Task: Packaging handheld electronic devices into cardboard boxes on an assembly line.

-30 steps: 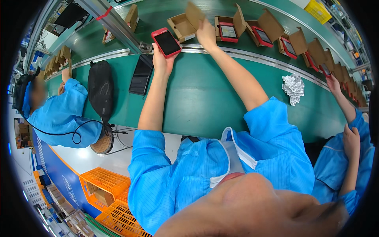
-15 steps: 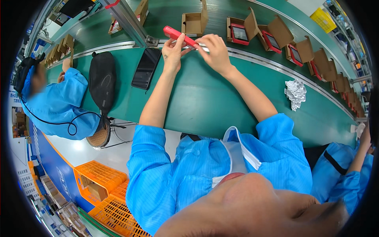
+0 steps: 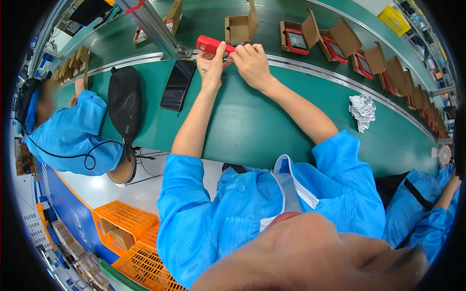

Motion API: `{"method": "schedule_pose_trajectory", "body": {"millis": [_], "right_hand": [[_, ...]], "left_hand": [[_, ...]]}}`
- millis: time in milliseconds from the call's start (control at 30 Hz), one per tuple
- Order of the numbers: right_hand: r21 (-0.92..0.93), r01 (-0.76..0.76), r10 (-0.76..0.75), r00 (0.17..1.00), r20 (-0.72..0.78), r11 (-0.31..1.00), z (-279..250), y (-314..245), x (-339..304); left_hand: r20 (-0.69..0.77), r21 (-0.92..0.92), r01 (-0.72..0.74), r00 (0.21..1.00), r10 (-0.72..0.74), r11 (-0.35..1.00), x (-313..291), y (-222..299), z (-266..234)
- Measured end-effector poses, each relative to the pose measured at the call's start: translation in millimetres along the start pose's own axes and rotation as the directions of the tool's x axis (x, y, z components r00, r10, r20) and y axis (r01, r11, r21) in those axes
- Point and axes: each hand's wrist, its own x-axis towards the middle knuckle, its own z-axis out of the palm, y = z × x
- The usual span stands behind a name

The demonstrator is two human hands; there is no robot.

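Above the far edge of the green bench I hold a red handheld device between both hands. My left hand is closed round its near side, thumb up along it. My right hand grips its right end with curled fingers, covering that end. The side turned up to me is red; its screen does not show. Just beyond, an opened cardboard box stands with its lid raised. A black smartphone lies left of my left forearm.
Along the green conveyor, several open boxes hold red tablets. A black pouch rests left of the phone, a pile of silvery stickers at right. A metal post rises at the bench edge. Co-workers sit on both sides; orange crates stand behind.
The red device has turned, showing more of its broad side. My right hand has moved left and closed in on it, its fingers now curled over the right end.
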Motion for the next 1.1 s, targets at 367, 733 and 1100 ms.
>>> {"method": "schedule_pose_trajectory", "body": {"millis": [367, 733, 1100], "right_hand": [[0.409, 0.071, -0.119, 0.988, 0.094, 0.910, -81, -9, -61], [-0.194, -0.857, 0.873, 0.487, -0.008, 0.477, -229, 146, -176], [-0.711, -0.564, 0.734, 0.671, -0.100, 0.420, -222, 120, -172]], "left_hand": [[0.323, -0.322, 0.248, 0.936, -0.140, 0.914, 16, 2, -19], [0.585, -0.263, 0.543, 0.747, -0.316, 0.797, 57, -3, 38], [0.289, 0.432, -0.082, 0.956, -0.052, 0.898, 6, -15, -24]]}}
